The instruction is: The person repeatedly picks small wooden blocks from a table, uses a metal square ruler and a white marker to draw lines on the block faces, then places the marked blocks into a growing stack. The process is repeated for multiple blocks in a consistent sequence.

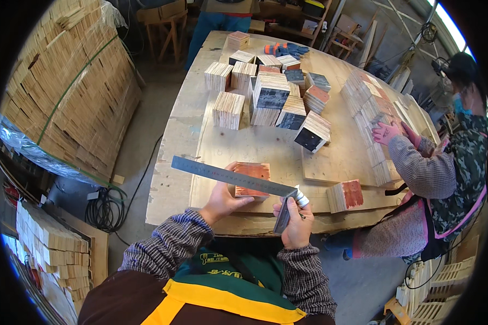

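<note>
My left hand (220, 200) is closed round the left side of a plywood block (256, 169) with a reddish top, near the table's front edge. My right hand (297, 225) grips the stock of a metal try square. Its long ruled blade (206, 169) slants across the top of the block and sticks out past my left hand. A small white cylindrical object (301, 199) shows beside the fingers of my right hand; how it is held is hidden. To the right of that hand stands another block (345, 196) with a red patch.
Beyond my hands, several plywood blocks (271, 89) are piled on the wooden table (179, 141), with blue-orange gloves (287, 50) behind. At right, a co-worker in pink gloves (387, 132) touches a row of blocks. A wrapped wood stack (70, 92) stands left; cables (104, 211) lie below.
</note>
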`<state>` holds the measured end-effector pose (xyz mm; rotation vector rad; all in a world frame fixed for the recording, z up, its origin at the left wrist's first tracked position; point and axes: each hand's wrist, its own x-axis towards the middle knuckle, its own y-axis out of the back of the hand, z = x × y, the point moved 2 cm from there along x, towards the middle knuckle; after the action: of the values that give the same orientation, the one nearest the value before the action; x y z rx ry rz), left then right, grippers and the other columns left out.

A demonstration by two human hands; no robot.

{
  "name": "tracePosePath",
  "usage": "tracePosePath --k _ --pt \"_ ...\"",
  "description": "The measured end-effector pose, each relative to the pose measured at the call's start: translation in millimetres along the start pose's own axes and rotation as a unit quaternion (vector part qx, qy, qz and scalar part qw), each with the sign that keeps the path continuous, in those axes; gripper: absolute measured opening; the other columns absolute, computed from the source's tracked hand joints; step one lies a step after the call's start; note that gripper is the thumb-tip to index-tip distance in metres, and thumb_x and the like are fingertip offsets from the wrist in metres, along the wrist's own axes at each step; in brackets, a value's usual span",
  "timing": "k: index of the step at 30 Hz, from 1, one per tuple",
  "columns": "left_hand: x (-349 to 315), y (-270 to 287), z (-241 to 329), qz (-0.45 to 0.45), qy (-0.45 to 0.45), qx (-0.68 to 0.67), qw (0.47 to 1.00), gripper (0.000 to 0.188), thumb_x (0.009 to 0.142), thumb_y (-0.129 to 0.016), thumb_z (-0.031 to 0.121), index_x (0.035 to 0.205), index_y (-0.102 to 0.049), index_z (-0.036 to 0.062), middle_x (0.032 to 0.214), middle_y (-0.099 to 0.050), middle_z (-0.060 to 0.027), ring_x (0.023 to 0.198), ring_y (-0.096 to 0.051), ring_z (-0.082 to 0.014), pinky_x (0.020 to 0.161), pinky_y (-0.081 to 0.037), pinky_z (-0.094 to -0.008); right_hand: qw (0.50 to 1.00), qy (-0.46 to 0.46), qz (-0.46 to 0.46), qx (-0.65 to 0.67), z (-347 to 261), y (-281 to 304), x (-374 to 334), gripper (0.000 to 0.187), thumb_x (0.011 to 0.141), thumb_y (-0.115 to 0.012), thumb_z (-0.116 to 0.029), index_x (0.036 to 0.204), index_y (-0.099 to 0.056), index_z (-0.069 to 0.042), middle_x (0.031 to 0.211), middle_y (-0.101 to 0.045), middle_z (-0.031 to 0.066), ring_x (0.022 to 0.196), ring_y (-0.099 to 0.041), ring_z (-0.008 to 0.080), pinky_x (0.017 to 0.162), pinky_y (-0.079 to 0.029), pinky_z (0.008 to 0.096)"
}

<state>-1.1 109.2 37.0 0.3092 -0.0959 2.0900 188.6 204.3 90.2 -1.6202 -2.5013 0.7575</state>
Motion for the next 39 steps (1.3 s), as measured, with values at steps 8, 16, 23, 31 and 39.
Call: tracePosePath --k 8,16,23,31,39 --pt "22 21 -9 -0.060 0.015 0.003 0.998 0.121 0.058 -0.095 0.024 0.151 -0.021 0.0021 0.145 -0.038 -0.0141 0.134 -0.037 -0.0260 0.114 -0.029 -0.0391 0.999 -0.031 0.020 -0.036 13 -5 15 0.021 0.097 -0.058 -0.009 0.116 -0.055 0.000 0.099 -0.066 0.0116 0.076 -0.068 0.0186 0.069 -0.059 0.0326" --pt "0 30 9 0.154 0.185 -0.272 0.932 0.059 0.094 -0.062 0.031 0.140 -0.041 0.0010 0.126 -0.052 -0.0092 0.115 -0.050 -0.0161 0.095 -0.042 -0.0317 0.879 0.398 -0.103 -0.242 -10 -9 20 0.025 0.092 -0.057 0.006 0.116 -0.057 0.000 0.101 -0.068 0.0104 0.098 -0.066 0.0207 0.090 -0.052 0.0332" --pt "10 31 49 0.158 0.256 -0.343 0.890 0.029 0.101 -0.046 0.015 0.125 -0.051 0.0009 0.095 -0.063 -0.0086 0.077 -0.060 -0.0148 0.065 -0.048 -0.0247 0.744 0.475 -0.106 -0.458 -16 -3 32 0.039 0.073 -0.076 0.007 0.109 -0.061 0.001 0.116 -0.067 0.0160 0.111 -0.064 0.0301 0.103 -0.042 0.0423" --pt "12 13 35 0.151 0.191 -0.355 0.903 0.028 0.103 -0.046 0.018 0.125 -0.051 0.0026 0.100 -0.062 -0.0058 0.084 -0.059 -0.0126 0.074 -0.050 -0.0266 0.990 0.093 -0.001 -0.103 16 12 21 0.033 0.094 -0.062 -0.006 0.124 -0.052 0.001 0.096 -0.066 0.0080 0.078 -0.062 0.0119 0.068 -0.048 0.0228" --pt "3 24 16 0.125 0.204 -0.260 0.935 0.035 0.103 -0.048 0.020 0.136 -0.046 0.0092 0.102 -0.056 0.0007 0.088 -0.050 -0.0064 0.073 -0.043 -0.0229 0.993 0.035 -0.011 -0.113 18 -8 39 0.026 0.094 -0.061 -0.006 0.119 -0.055 -0.001 0.090 -0.062 0.0028 0.069 -0.057 0.0074 0.055 -0.042 0.0189"
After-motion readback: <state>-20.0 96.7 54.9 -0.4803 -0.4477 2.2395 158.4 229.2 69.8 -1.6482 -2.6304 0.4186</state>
